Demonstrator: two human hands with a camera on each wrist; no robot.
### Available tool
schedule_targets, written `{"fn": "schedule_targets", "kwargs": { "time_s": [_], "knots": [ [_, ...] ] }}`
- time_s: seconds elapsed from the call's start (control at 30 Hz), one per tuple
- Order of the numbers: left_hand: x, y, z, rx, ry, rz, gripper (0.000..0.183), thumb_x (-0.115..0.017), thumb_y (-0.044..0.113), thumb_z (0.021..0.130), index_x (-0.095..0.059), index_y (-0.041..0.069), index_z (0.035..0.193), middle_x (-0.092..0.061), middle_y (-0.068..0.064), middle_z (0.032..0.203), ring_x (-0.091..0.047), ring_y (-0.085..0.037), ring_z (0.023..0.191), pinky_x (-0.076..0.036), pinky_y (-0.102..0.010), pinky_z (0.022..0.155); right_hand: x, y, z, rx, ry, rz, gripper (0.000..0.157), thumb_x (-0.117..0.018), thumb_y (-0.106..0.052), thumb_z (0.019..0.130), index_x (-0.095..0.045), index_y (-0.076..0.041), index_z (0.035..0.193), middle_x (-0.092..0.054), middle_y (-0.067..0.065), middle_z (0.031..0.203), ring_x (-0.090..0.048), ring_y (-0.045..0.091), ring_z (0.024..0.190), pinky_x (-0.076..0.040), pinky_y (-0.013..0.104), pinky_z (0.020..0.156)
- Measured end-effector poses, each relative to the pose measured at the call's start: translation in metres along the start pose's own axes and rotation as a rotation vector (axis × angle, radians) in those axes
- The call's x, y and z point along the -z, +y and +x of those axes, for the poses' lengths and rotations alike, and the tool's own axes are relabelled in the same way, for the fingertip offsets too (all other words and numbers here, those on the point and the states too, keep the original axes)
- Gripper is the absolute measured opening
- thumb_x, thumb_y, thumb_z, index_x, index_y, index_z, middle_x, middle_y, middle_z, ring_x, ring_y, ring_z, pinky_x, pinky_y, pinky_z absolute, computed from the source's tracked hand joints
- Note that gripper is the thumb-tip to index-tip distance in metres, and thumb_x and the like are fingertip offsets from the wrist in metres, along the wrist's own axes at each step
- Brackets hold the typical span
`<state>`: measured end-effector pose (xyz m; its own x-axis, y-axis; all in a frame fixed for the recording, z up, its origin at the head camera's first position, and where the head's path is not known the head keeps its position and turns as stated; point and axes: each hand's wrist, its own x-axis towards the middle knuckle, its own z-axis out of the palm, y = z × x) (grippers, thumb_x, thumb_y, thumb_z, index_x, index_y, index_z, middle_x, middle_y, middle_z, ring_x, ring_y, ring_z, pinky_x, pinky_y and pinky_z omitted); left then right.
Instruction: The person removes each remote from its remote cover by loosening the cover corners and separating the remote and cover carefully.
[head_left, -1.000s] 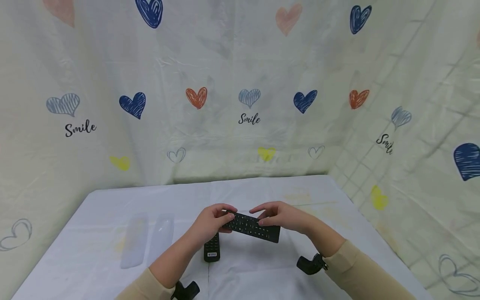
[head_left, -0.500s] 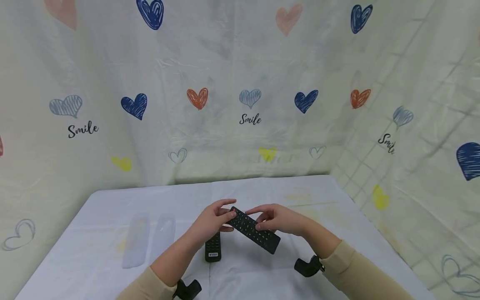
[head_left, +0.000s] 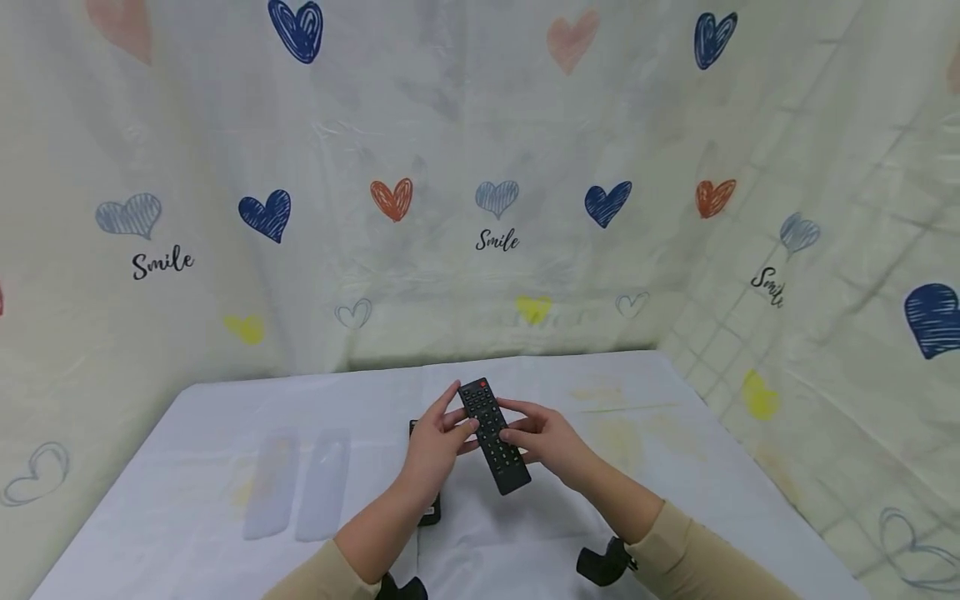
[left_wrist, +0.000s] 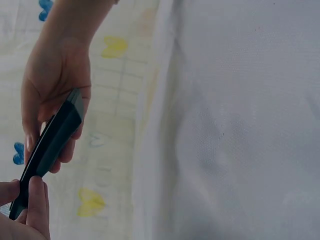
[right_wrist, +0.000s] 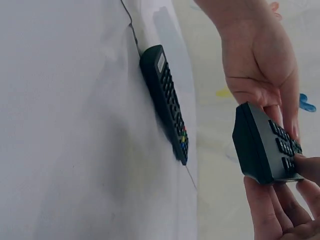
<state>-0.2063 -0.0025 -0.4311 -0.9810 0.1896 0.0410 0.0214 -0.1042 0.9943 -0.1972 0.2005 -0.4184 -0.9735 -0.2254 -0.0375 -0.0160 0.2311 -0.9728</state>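
Both hands hold a black remote control [head_left: 493,437] above the table, its buttons facing up and its red button at the far end. My left hand [head_left: 441,437] grips its left edge, thumb on the button face. From the other side my right hand [head_left: 551,437] pinches it, thumb on top and fingers beneath. In the left wrist view the remote [left_wrist: 52,137] shows from its side. A second black remote [right_wrist: 166,100] lies on the table with buttons up; in the head view my left arm covers most of it.
Two clear plastic covers [head_left: 272,487] [head_left: 324,487] lie side by side on the left of the white-covered table [head_left: 675,467]. A heart-printed curtain [head_left: 435,125] hangs behind the table and at its sides. Each wrist carries a black camera mount [head_left: 603,565].
The held remote has turned from lying crosswise to pointing mostly away from me. My left hand has shifted along with it and now hides more of the second remote.
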Motion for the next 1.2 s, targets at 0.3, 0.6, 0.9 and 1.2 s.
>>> {"fn": "schedule_targets", "kwargs": {
  "time_s": [0.3, 0.6, 0.9, 1.2],
  "knots": [
    [0.0, 0.001, 0.01, 0.023, -0.046, 0.076, 0.067, -0.065, 0.01, 0.096, -0.035, 0.022, 0.155, -0.06, -0.019, 0.134, -0.069, -0.025, 0.105, -0.059, -0.038, 0.08, 0.001, 0.004, 0.004, -0.016, 0.002, 0.017, 0.058, -0.067, -0.014, 0.095, -0.046, -0.017, 0.15, -0.068, 0.015, 0.109, -0.07, 0.026, 0.093, -0.06, 0.045, 0.07],
    [-0.005, -0.012, 0.018, 0.107, -0.044, 0.236, 0.063, -0.067, 0.009, 0.094, -0.042, 0.016, 0.152, -0.06, -0.015, 0.129, -0.069, -0.02, 0.099, -0.059, -0.034, 0.079, -0.003, 0.014, 0.015, -0.139, 0.045, 0.046, 0.064, -0.066, -0.006, 0.094, -0.041, -0.016, 0.152, -0.069, 0.013, 0.107, -0.069, 0.027, 0.093, -0.06, 0.047, 0.07],
    [-0.003, -0.029, 0.029, 0.285, -0.091, 0.399, 0.068, -0.066, 0.003, 0.093, -0.037, 0.015, 0.154, -0.061, -0.011, 0.11, -0.065, -0.018, 0.087, -0.059, -0.031, 0.07, -0.006, 0.04, 0.03, -0.243, 0.007, 0.041, 0.067, -0.067, -0.001, 0.091, -0.04, -0.011, 0.152, -0.067, 0.016, 0.106, -0.069, 0.025, 0.09, -0.06, 0.045, 0.068],
    [-0.006, -0.038, 0.034, 0.402, -0.161, 0.464, 0.077, -0.067, 0.0, 0.09, -0.03, 0.011, 0.156, -0.062, -0.009, 0.102, -0.066, -0.018, 0.077, -0.058, -0.03, 0.062, -0.007, 0.046, 0.038, -0.311, -0.009, -0.09, 0.065, -0.069, -0.004, 0.09, -0.043, -0.009, 0.15, -0.061, 0.015, 0.104, -0.065, 0.021, 0.08, -0.059, 0.034, 0.063]
  ]
}}
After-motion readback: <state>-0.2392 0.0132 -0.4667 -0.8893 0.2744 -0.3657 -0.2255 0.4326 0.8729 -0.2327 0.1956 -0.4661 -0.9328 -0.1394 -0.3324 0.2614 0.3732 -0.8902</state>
